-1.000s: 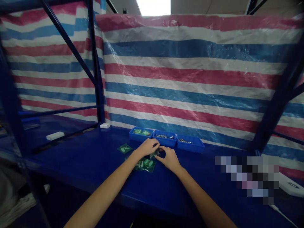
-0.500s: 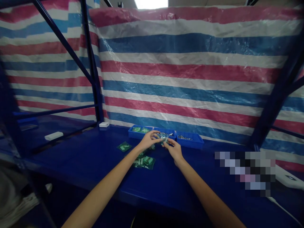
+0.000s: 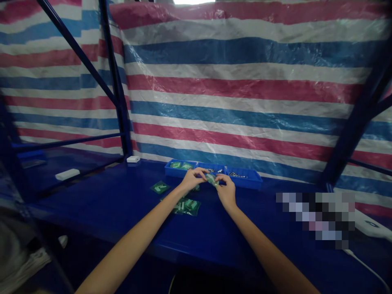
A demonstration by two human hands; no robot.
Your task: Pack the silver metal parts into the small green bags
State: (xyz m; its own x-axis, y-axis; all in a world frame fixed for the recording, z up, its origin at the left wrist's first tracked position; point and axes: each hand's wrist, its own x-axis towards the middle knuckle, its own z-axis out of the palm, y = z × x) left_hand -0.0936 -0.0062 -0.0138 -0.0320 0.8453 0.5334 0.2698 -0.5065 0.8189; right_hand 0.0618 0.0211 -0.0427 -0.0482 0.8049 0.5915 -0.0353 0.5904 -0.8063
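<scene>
Between my two hands a small clear plastic bag (image 3: 212, 179) is held just above the blue table, in front of the bins. My left hand (image 3: 194, 178) pinches its left side, and my right hand (image 3: 226, 188) grips its right edge. What lies inside the bag is too small to make out. Below my left wrist, a clear bag of pale green and white pieces (image 3: 187, 206) rests on the table, partly covered by my forearm. Another small bag with pale pieces (image 3: 160, 187) lies to the left of my left hand.
Behind my hands stand a blue bin with green-looking bags (image 3: 180, 165) and a blue bin of small metal parts (image 3: 243, 176). White boxes (image 3: 133, 159) sit at the left. A white device with a cable (image 3: 372, 222) lies at the right, beside a blurred-out patch.
The bag between my hands has turned and looks more bunched up. My right hand has shifted slightly, and the view has tilted a little downward.
</scene>
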